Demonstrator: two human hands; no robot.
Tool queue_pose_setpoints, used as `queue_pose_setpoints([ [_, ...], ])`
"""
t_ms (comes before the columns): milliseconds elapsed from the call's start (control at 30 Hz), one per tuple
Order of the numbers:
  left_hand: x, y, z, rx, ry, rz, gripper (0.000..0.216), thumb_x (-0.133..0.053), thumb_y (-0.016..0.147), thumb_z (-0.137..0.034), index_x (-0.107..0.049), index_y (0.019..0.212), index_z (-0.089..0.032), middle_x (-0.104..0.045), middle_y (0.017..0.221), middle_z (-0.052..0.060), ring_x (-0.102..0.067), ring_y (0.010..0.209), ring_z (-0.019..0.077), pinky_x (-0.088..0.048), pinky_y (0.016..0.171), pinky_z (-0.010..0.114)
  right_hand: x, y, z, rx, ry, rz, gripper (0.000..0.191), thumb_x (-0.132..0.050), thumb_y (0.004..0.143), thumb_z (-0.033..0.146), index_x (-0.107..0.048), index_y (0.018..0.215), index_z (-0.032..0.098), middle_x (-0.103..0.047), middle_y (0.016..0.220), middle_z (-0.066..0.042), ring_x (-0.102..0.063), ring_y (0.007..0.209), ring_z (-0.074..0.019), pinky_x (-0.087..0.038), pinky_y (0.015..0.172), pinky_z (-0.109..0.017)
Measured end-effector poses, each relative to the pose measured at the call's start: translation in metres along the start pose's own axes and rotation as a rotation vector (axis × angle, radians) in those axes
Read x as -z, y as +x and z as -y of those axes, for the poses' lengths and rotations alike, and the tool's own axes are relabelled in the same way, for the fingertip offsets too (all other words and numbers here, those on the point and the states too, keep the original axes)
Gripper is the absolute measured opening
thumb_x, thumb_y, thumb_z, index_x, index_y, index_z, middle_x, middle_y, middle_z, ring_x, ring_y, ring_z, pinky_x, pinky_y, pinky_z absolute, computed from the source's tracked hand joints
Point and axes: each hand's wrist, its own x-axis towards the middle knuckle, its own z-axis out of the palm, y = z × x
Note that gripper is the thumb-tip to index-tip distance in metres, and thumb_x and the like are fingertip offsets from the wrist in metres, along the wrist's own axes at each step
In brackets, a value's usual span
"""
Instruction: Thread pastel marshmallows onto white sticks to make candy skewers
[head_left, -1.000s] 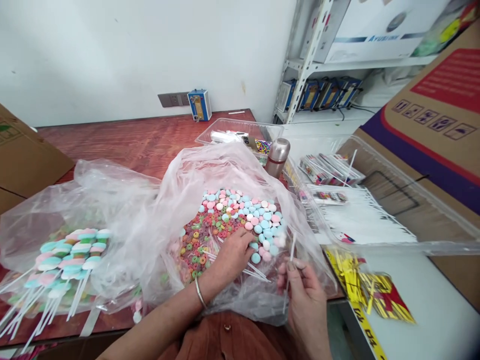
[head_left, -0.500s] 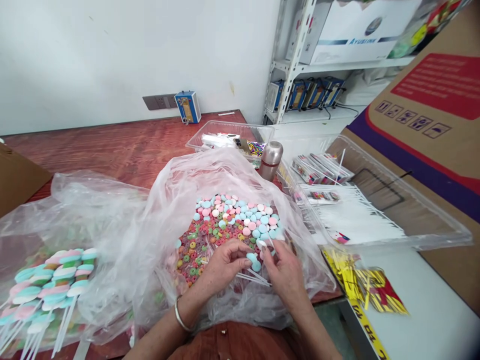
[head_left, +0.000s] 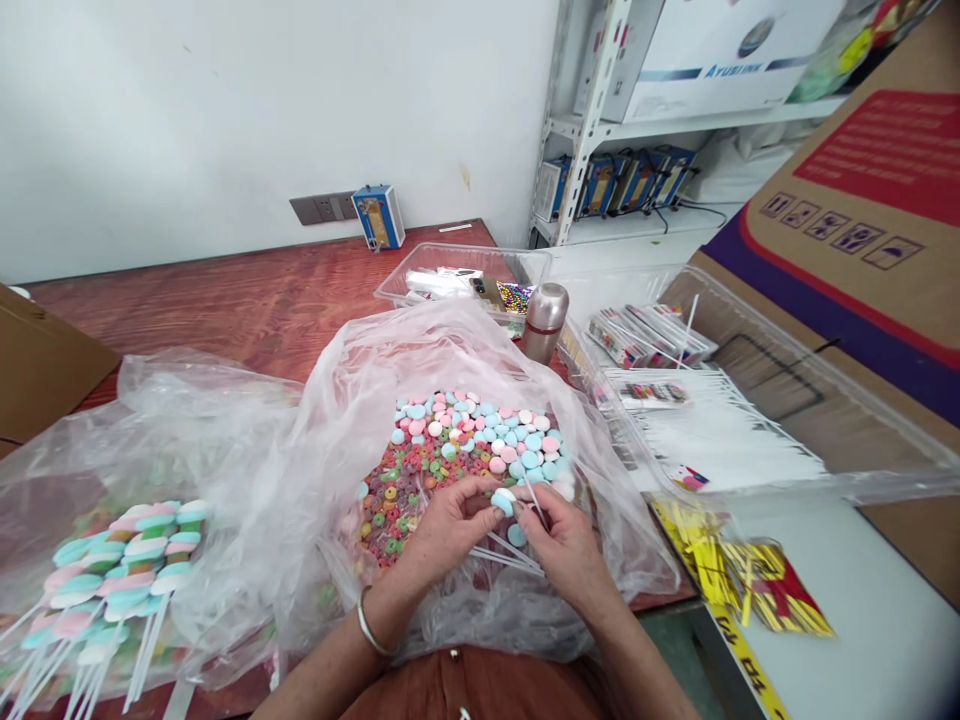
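My left hand (head_left: 459, 520) pinches a small pale blue and white marshmallow (head_left: 503, 502) between thumb and fingers. Right beside it, my right hand (head_left: 564, 535) is closed on a thin white stick (head_left: 533, 494) that slants up out of the fingers. The two hands nearly meet over an open clear plastic bag (head_left: 352, 360). Inside it lie pink, blue and white marshmallows (head_left: 513, 440) and ring-shaped gummies (head_left: 401, 480) of several colours. A loose blue marshmallow (head_left: 517, 536) sits just below my fingers. Several white sticks (head_left: 506, 560) lie under my hands.
Finished marshmallow skewers (head_left: 127, 560) lie on another bag at the left. A steel flask (head_left: 545, 322) stands behind the bag, near a clear tray (head_left: 405, 275). At right, a larger clear tray (head_left: 862, 470) holds many white sticks; yellow ties (head_left: 780, 590) lie before it.
My hands have come closer together. The marshmallow in my left hand is now raised against my right fingertips, and the stick in my right hand shows more clearly. The view has shifted slightly.
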Motion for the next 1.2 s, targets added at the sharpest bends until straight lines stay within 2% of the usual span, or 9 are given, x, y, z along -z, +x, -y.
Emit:
queue_pose_setpoints([
  [167, -0.002, 0.006, -0.004, 0.01, -0.121, -0.161, 0.034, -0.079, 0.071, -0.036, -0.053, 0.084, -0.019, -0.066, 0.081, 0.0, -0.066, 0.076, 0.0153, -0.054, 0.074, 0.029, -0.002, -0.009, 0.007, -0.053, -0.079, -0.002, 0.036, -0.035, 0.099, 0.038, -0.066, 0.1, 0.019, -0.064, 0.076, -0.003, -0.061, 0.076, -0.0195, -0.047, 0.068, -0.028],
  [267, 0.002, 0.009, -0.007, -0.007, -0.122, -0.246, 0.038, -0.081, 0.068, -0.034, -0.053, 0.088, -0.019, -0.065, 0.082, 0.0, -0.066, 0.072, 0.0142, -0.054, 0.071, 0.028, -0.004, -0.019, 0.009, -0.041, -0.157, 0.061, 0.036, -0.033, 0.099, 0.034, -0.063, 0.11, 0.018, -0.065, 0.078, -0.003, -0.062, 0.078, -0.0205, -0.048, 0.07, -0.029],
  [333, 0.005, 0.009, -0.008, -0.042, -0.082, -0.269, 0.037, -0.079, 0.069, -0.033, -0.056, 0.094, -0.019, -0.067, 0.086, 0.001, -0.066, 0.073, 0.0141, -0.054, 0.07, 0.027, -0.005, -0.024, 0.01, -0.018, -0.17, 0.114, 0.035, -0.033, 0.098, 0.032, -0.064, 0.107, 0.019, -0.066, 0.082, -0.004, -0.062, 0.079, -0.02, -0.048, 0.071, -0.029],
  [500, 0.008, 0.005, -0.005, -0.068, -0.01, -0.219, 0.029, -0.072, 0.077, -0.028, -0.06, 0.101, -0.018, -0.069, 0.089, 0.003, -0.065, 0.075, 0.0136, -0.053, 0.07, 0.025, -0.007, -0.027, 0.015, -0.01, -0.162, 0.166, 0.033, -0.034, 0.098, 0.031, -0.061, 0.083, 0.02, -0.06, 0.071, 0.0, -0.055, 0.065, -0.016, -0.043, 0.06, -0.024],
  [800, 0.007, 0.002, -0.008, -0.018, -0.043, -0.161, 0.037, -0.075, 0.075, -0.028, -0.062, 0.107, -0.018, -0.072, 0.087, 0.003, -0.067, 0.078, 0.0162, -0.053, 0.072, 0.027, -0.006, -0.025, 0.013, -0.011, -0.144, 0.159, 0.032, -0.037, 0.099, 0.029, -0.057, 0.075, 0.021, -0.055, 0.065, 0.003, -0.052, 0.061, -0.0138, -0.039, 0.056, -0.023],
  [867, 0.007, 0.003, -0.009, -0.002, -0.047, -0.194, 0.036, -0.075, 0.075, -0.028, -0.061, 0.106, -0.017, -0.071, 0.082, 0.002, -0.066, 0.072, 0.0148, -0.053, 0.068, 0.026, -0.003, -0.024, 0.016, 0.037, -0.138, 0.1, 0.034, -0.042, 0.099, 0.031, -0.058, 0.071, 0.02, -0.054, 0.064, 0.002, -0.053, 0.061, -0.0141, -0.04, 0.056, -0.023],
  [933, 0.007, 0.003, -0.011, 0.025, -0.045, -0.224, 0.035, -0.076, 0.073, -0.029, -0.062, 0.102, -0.017, -0.07, 0.081, 0.002, -0.066, 0.071, 0.0147, -0.053, 0.068, 0.026, 0.002, -0.024, 0.02, 0.127, -0.118, -0.038, 0.031, -0.048, 0.097, 0.031, -0.063, 0.072, 0.02, -0.056, 0.066, 0.001, -0.056, 0.065, -0.0151, -0.045, 0.059, -0.024],
  [1067, 0.004, 0.003, -0.015, 0.075, -0.064, -0.237, 0.035, -0.079, 0.069, -0.031, -0.062, 0.097, -0.016, -0.07, 0.083, 0.002, -0.068, 0.073, 0.0157, -0.054, 0.072, 0.028, 0.011, -0.029, 0.025, 0.286, -0.142, -0.286, 0.013, -0.054, 0.095, 0.023, -0.066, 0.099, 0.023, -0.069, 0.085, -0.001, -0.067, 0.08, -0.0165, -0.051, 0.071, -0.025],
  [1200, 0.003, 0.005, -0.013, 0.085, -0.107, -0.292, 0.039, -0.08, 0.067, -0.033, -0.063, 0.097, -0.016, -0.07, 0.084, 0.002, -0.068, 0.071, 0.0153, -0.055, 0.073, 0.029, 0.007, -0.038, 0.021, 0.375, -0.193, -0.216, 0.018, -0.047, 0.097, 0.019, -0.06, 0.108, 0.025, -0.071, 0.091, -0.001, -0.069, 0.082, -0.0159, -0.053, 0.072, -0.025],
])
